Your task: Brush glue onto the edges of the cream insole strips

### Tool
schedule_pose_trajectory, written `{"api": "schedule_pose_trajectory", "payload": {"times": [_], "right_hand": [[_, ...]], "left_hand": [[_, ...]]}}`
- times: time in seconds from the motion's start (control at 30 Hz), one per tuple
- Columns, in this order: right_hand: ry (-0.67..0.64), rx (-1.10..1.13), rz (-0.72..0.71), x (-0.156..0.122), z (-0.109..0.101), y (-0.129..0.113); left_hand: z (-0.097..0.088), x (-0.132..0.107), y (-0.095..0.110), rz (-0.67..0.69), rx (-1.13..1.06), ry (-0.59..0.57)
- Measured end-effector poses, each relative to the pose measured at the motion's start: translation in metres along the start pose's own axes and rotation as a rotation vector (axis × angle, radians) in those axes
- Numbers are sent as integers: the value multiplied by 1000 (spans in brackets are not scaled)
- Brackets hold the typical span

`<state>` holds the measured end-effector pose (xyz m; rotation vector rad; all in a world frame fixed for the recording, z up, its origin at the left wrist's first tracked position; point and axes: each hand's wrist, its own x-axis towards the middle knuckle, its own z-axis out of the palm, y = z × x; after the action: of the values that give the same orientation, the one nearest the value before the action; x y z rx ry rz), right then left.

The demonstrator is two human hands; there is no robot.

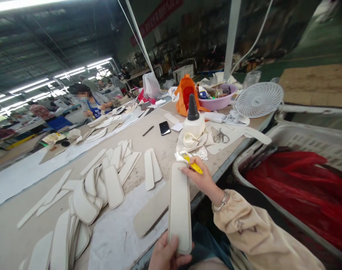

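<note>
My left hand [166, 255] grips the near end of a long off-white padded strip [179, 210] with rounded corners, thumb on top. The strip stretches away from me over the table edge. My right hand [201, 178] is closed around a yellow-handled brush [195, 165], its bristle end pointing away over a white, glue-smeared spot. Fingers of that hand touch the strip's far end. Left of it, a similar strip [152, 210] lies on white paper. Beyond the brush are a small cup with pale paste [189, 139] and a white bottle with a black nozzle [193, 122].
Piles of similar strips [85, 202] cover the table's left side. A phone [165, 128], a pen [148, 130], scissors [221, 137], an orange bag [184, 98] and a white fan [257, 100] lie farther back. At right stands a crate [252, 183] with red plastic. A co-worker [94, 101] sits far left.
</note>
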<state>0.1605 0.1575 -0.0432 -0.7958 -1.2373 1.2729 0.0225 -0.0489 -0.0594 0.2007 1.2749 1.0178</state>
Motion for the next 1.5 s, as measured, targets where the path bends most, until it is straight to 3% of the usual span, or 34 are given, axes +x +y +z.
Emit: {"api": "schedule_pose_trajectory", "payload": {"times": [0.2,0.4,0.6,0.77,1.0,1.1,1.27,1.5], "right_hand": [[15,-31,-76,-4,3,-8],[3,-66,-85,-8,7,-8],[-12,-54,-30,-9,5,-6],[-35,-222,-65,-8,6,3],[11,-522,-133,-9,13,10],[-76,-605,-170,-11,15,24],[-179,-744,-265,-12,21,47],[-482,-950,-363,-30,34,42]], "left_hand": [[-6,9,0,41,44,-47],[17,20,15,226,132,31],[28,15,20,221,87,41],[27,7,18,201,63,90],[18,4,21,218,31,-9],[12,6,20,214,32,-29],[-1,9,13,187,14,66],[-20,22,7,151,69,39]]}}
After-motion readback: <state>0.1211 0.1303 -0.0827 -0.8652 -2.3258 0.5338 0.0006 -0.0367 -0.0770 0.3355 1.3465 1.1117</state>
